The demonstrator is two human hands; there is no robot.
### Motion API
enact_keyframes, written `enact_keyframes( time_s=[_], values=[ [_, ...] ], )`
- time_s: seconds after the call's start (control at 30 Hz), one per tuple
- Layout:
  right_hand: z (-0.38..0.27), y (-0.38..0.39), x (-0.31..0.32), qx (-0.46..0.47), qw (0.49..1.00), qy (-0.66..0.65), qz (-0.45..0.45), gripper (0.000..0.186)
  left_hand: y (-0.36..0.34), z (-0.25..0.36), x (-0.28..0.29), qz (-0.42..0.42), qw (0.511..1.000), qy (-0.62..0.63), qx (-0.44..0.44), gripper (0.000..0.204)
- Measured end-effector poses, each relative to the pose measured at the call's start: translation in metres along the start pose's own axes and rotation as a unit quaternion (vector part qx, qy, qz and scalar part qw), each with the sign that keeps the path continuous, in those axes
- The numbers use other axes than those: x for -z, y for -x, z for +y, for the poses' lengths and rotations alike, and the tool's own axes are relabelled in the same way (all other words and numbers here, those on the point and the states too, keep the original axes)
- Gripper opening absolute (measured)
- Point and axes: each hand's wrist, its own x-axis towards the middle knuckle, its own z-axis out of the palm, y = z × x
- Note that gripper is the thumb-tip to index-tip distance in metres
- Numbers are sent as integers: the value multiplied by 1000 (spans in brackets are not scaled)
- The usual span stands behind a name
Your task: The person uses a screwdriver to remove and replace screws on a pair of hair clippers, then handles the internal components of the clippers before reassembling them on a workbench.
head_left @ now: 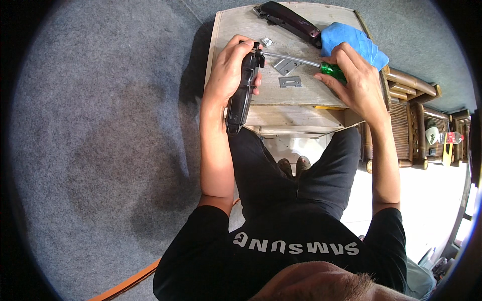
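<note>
Pale wood frames the open drawer [293, 116], a yellow strip [329, 107] showing at its back right, just under the tabletop [314, 95]. Over its left side, the left hand [224, 70] has fingers curled firmly round a black hair clipper [241, 98]; across from it, the right hand [359, 78] closes thumb and fingers on a green-handled screwdriver [332, 71], shaft reaching the clipper's head! Grey metal blades [290, 82] lie between the hands.
</note>
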Motion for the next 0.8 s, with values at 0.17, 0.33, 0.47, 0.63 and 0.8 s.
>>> enact_keyframes(
  time_s=[0.17,0.33,0.47,0.63,0.8],
  values=[
    [-5,2,-3,-57,998,-19,-8,32,0,2,-2,1,1000,0,9,27],
    [5,5,-6,-30,999,1,-24,34,-1,0,-1,-3,1000,10,0,27],
    [-2,0,-2,-21,1000,-10,-8,33,0,1,-1,-4,1000,-15,0,29],
    [-4,2,-4,-64,997,-45,-5,33,0,1,-2,-5,1000,-5,4,28],
    [4,4,-4,-15,1000,7,-24,34,-1,1,-1,-13,1000,9,-2,27]
  ],
)
